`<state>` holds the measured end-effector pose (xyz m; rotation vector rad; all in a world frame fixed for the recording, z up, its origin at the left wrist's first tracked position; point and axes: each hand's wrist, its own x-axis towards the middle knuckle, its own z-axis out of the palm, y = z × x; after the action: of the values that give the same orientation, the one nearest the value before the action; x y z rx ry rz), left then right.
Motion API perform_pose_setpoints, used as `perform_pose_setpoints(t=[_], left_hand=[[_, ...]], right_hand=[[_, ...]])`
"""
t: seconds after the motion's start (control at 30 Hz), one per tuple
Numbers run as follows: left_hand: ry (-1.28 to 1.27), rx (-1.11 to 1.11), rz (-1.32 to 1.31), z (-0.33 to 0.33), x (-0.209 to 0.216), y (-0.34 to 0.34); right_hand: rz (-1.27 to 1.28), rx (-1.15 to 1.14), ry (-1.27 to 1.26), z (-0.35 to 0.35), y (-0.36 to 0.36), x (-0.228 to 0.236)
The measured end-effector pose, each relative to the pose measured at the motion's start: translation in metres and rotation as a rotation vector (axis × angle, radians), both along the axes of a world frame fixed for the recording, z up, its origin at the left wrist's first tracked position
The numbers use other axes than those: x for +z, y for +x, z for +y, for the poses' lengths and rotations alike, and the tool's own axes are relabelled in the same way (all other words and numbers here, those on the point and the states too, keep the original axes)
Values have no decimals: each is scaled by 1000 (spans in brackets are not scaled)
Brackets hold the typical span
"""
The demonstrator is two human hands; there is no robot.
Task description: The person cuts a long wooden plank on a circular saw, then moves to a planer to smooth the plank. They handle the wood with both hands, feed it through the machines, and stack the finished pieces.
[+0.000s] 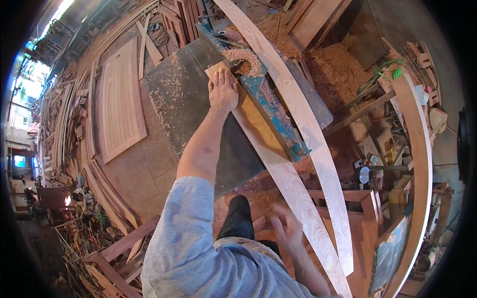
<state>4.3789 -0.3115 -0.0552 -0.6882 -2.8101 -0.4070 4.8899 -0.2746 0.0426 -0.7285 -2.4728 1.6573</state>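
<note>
My left hand point(223, 92) lies flat on the far end of a long pale wooden board point(300, 193), fingers stretched forward. That board rests on the dark flat table point(181, 92) of a woodworking machine, alongside a fence with a yellowish wooden face point(263, 121) and blue metal parts point(295, 146). Its near end runs past the table toward my right side. Lower down, my right hand point(288, 226) is beside the board, blurred by motion, with its fingers apart and nothing visible in them. Whether it touches the board I cannot tell.
Another long pale board point(318, 149) lies along the fence's right side. Wood shavings point(243, 57) cover the machine's far part. A slatted wooden panel point(121, 99) lies at left, near stacked lumber point(59, 114). Wooden frames point(367, 203) and a long curved-looking plank point(420, 149) stand at right.
</note>
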Motion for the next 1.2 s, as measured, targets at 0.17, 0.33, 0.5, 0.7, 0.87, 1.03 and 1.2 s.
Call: perform_pose_setpoints(t=[0.17, 0.33, 0.5, 0.7, 0.87, 1.03, 1.2], left_hand=[[12, 6, -19, 1, 4, 4], [30, 16, 37, 0, -2, -5], [55, 18, 42, 1, -3, -30], [30, 25, -4, -2, 4, -56], [17, 39, -8, -5, 3, -90], [-26, 62, -36, -10, 4, -133], [26, 41, -6, -17, 2, -173]], right_hand=[[266, 348, 620, 41, -193, -42], [528, 265, 715, 46, -239, -67], [457, 304, 689, 48, -254, -68], [621, 278, 781, 42, -282, -71], [498, 272, 688, 38, -309, -75], [492, 301, 720, 36, -351, -81], [456, 281, 665, 31, -390, -80]])
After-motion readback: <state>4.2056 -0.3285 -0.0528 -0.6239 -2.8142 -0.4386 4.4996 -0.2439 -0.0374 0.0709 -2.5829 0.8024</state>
